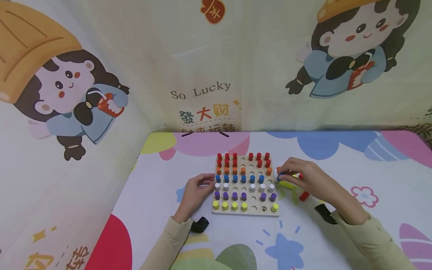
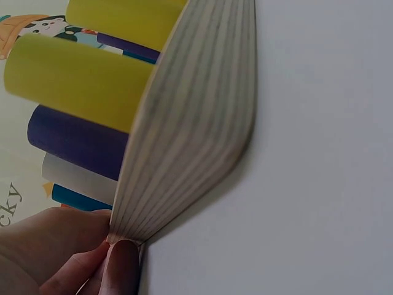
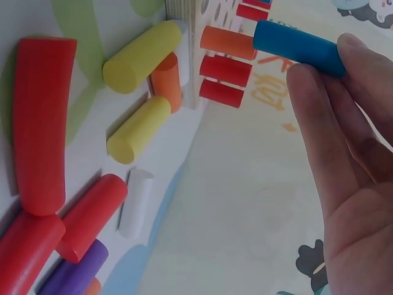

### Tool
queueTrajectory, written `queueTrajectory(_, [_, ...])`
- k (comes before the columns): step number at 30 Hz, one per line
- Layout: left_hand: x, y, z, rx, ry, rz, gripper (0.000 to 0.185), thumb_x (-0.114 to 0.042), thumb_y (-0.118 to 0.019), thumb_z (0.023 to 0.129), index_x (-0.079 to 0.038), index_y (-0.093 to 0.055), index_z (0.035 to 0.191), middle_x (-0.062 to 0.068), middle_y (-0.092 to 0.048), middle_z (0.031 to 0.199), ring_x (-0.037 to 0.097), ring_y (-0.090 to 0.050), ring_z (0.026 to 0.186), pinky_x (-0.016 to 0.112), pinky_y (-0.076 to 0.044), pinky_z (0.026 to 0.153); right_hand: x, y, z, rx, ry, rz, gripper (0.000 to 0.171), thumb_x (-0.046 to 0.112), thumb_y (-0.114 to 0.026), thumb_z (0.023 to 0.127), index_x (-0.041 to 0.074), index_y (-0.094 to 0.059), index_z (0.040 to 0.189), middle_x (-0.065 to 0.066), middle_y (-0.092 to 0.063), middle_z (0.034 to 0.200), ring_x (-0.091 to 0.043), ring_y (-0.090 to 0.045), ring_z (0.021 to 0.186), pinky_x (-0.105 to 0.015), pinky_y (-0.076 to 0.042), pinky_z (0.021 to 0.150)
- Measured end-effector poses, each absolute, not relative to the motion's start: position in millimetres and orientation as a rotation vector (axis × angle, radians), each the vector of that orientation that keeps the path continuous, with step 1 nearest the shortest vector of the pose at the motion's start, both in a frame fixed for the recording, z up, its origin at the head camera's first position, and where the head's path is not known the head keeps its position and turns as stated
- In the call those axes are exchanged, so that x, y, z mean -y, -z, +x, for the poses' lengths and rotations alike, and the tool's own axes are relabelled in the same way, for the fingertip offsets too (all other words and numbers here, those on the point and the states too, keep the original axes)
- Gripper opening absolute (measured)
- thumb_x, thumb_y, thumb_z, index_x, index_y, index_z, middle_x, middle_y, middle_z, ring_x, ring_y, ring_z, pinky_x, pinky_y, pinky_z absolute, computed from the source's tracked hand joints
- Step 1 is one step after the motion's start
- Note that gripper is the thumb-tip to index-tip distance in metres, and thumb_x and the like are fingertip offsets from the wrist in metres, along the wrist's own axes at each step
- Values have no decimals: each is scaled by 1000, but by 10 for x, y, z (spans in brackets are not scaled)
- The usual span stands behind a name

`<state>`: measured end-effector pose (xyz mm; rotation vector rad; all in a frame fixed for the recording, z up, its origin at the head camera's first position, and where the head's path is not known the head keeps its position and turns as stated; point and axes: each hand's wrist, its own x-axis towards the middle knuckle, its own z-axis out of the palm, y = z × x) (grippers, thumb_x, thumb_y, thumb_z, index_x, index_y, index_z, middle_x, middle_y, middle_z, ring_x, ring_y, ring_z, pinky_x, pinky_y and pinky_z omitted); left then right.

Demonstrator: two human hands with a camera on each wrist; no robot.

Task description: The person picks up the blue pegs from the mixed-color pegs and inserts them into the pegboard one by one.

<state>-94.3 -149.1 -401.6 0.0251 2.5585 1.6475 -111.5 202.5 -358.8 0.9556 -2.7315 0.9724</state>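
A wooden peg board (image 1: 247, 212) lies on the table with rows of red, orange, blue, white, purple and yellow pegs standing in it and several holes empty. My left hand (image 1: 210, 183) holds its left edge; in the left wrist view the fingertips (image 2: 120, 265) pinch the board's edge (image 2: 190, 123) beside yellow pegs (image 2: 73, 80). My right hand (image 1: 282, 175) hovers at the board's right edge and pinches a blue peg (image 3: 298, 46) between thumb and fingers (image 3: 368, 74).
Loose pegs lie on the table right of the board: a yellow peg (image 1: 286, 184), a red peg (image 1: 304, 195), and in the right wrist view more red pegs (image 3: 40, 123), yellow pegs (image 3: 138, 129), an orange peg (image 3: 167, 80), a white peg (image 3: 136, 203) and a purple peg (image 3: 73, 273). Printed cloth walls (image 1: 202, 75) close off the back and left.
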Motion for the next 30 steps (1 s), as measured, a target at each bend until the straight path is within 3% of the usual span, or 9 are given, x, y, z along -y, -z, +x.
queueTrajectory(13, [1586,4348,-1038,-2543,-1702,50,31,-17,-75,89,-11,-71,119,4,-72,112,16,-68,96,33,-57,87,-1991,3600,-1133,2757,-982,959,23,6,-80,81,13,-76,103,10,-68,98,-5,-63,87,-30,-59,76])
queueTrajectory(21, [1588,4354,-1049,-2561,-1680,45,31,-17,-74,90,-10,-70,120,6,-71,114,16,-68,97,32,-57,87,-1945,3617,-1194,2831,-955,939,24,8,-80,81,13,-77,104,8,-69,99,-8,-65,89,-31,-59,80])
queueTrajectory(30, [1562,4325,-1053,-2575,-1650,13,30,-7,-69,91,-1,-68,121,13,-71,112,25,-67,97,37,-57,87,-1905,3662,-1248,2865,-968,975,22,8,-79,82,13,-77,104,8,-69,98,-7,-64,88,-31,-59,79])
